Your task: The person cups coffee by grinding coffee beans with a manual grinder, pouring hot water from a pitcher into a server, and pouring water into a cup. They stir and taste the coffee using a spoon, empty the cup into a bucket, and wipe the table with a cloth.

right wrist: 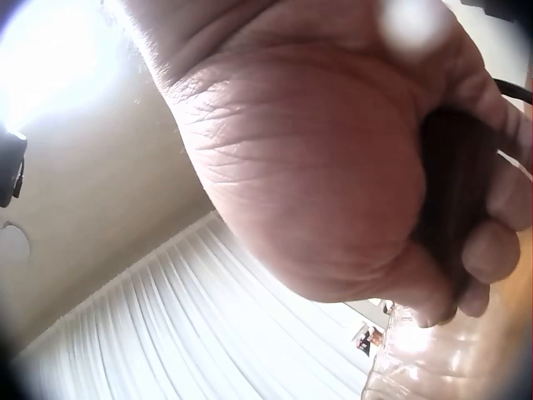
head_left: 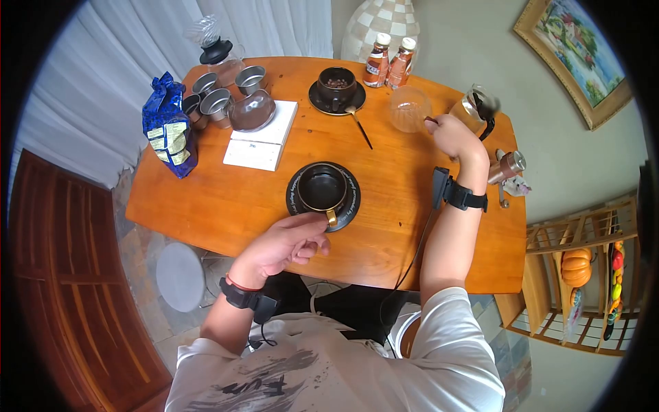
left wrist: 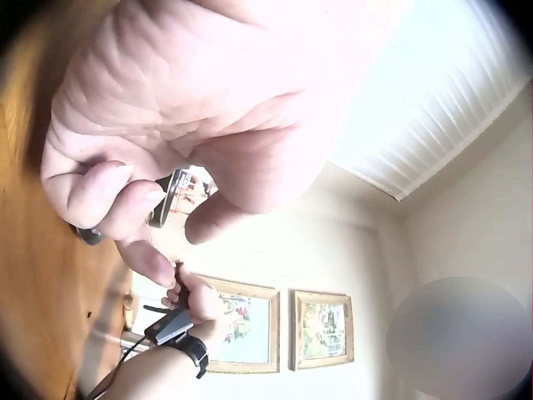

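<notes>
Okay, beans (head_left: 337, 83) already in far cup (head_left: 336, 100), remaining steps unclear; right hand (head_left: 458, 139) grips dark object (right wrist: 454, 187), left hand (head_left: 285, 246) at gold handle (head_left: 332, 219), can't tell its grip.

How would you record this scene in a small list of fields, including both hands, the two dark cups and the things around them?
left hand: at the near cup's gold handle; grip unclear
right hand: curled round a dark handle, beside the ribbed glass vessel
near cup: on a dark saucer
far cup: holds brown beans
spoon: gold and black, right of the far cup
left side: blue bag, metal cups
behind: two bottles with white caps
surface: wooden table
</notes>
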A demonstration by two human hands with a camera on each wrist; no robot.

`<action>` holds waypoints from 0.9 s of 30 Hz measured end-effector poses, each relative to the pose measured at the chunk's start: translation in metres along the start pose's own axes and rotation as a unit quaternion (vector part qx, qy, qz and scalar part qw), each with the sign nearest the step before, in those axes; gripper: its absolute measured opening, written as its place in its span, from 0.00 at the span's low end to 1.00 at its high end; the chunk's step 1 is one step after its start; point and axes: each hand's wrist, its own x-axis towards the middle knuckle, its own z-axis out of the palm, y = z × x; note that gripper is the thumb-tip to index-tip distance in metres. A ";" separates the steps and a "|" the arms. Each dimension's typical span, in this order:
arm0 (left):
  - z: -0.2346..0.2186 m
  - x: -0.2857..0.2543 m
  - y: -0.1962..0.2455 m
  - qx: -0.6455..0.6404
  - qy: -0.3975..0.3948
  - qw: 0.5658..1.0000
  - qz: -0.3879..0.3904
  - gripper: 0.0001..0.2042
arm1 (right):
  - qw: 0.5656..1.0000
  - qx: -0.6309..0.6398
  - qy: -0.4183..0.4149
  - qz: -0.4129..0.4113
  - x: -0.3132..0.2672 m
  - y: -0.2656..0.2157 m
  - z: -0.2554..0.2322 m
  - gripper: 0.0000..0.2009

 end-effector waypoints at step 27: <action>0.001 0.014 0.003 -0.049 0.116 0.982 0.141 0.16 | 1.000 -0.017 0.018 -0.002 0.030 0.019 0.024 0.21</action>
